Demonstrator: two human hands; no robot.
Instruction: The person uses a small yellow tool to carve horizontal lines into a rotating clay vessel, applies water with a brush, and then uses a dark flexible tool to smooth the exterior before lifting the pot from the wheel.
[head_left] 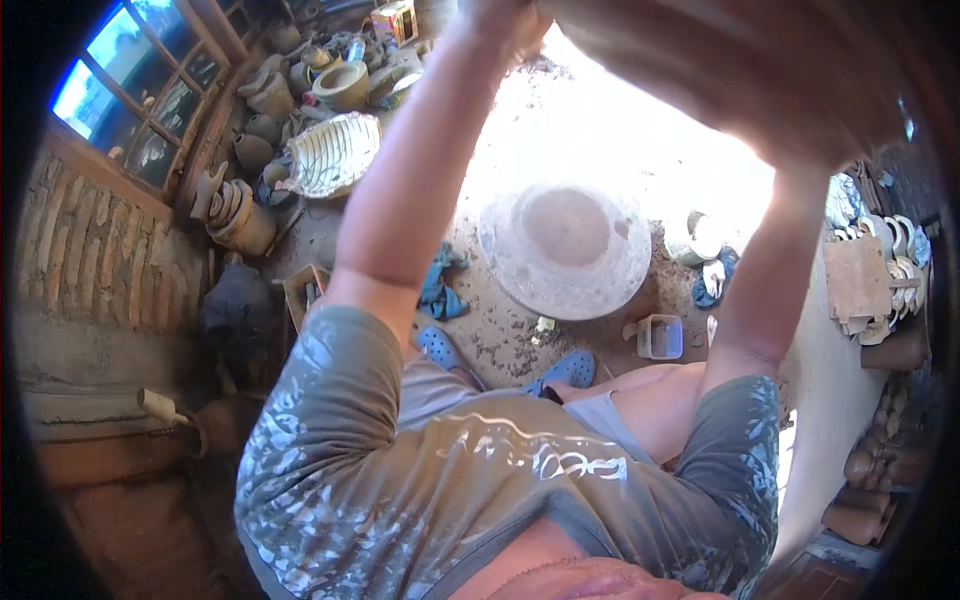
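Both my arms are raised forward, holding up a large brown, clay-coloured object with a curved lower edge. It is blurred and cut off by the top of the view, so its exact kind does not show. My left hand grips its left side, fingers partly out of view. At its lower right edge is my right hand, its fingers hidden and blending with the object. Below, between my arms, a round grey potter's wheel carries a darker, damp-looking disc at its middle.
A small clear plastic tub and a white bucket stand right of the wheel. A blue cloth lies to its left. Clay pots and a ribbed pale piece crowd the far left. Stacked pots line the right.
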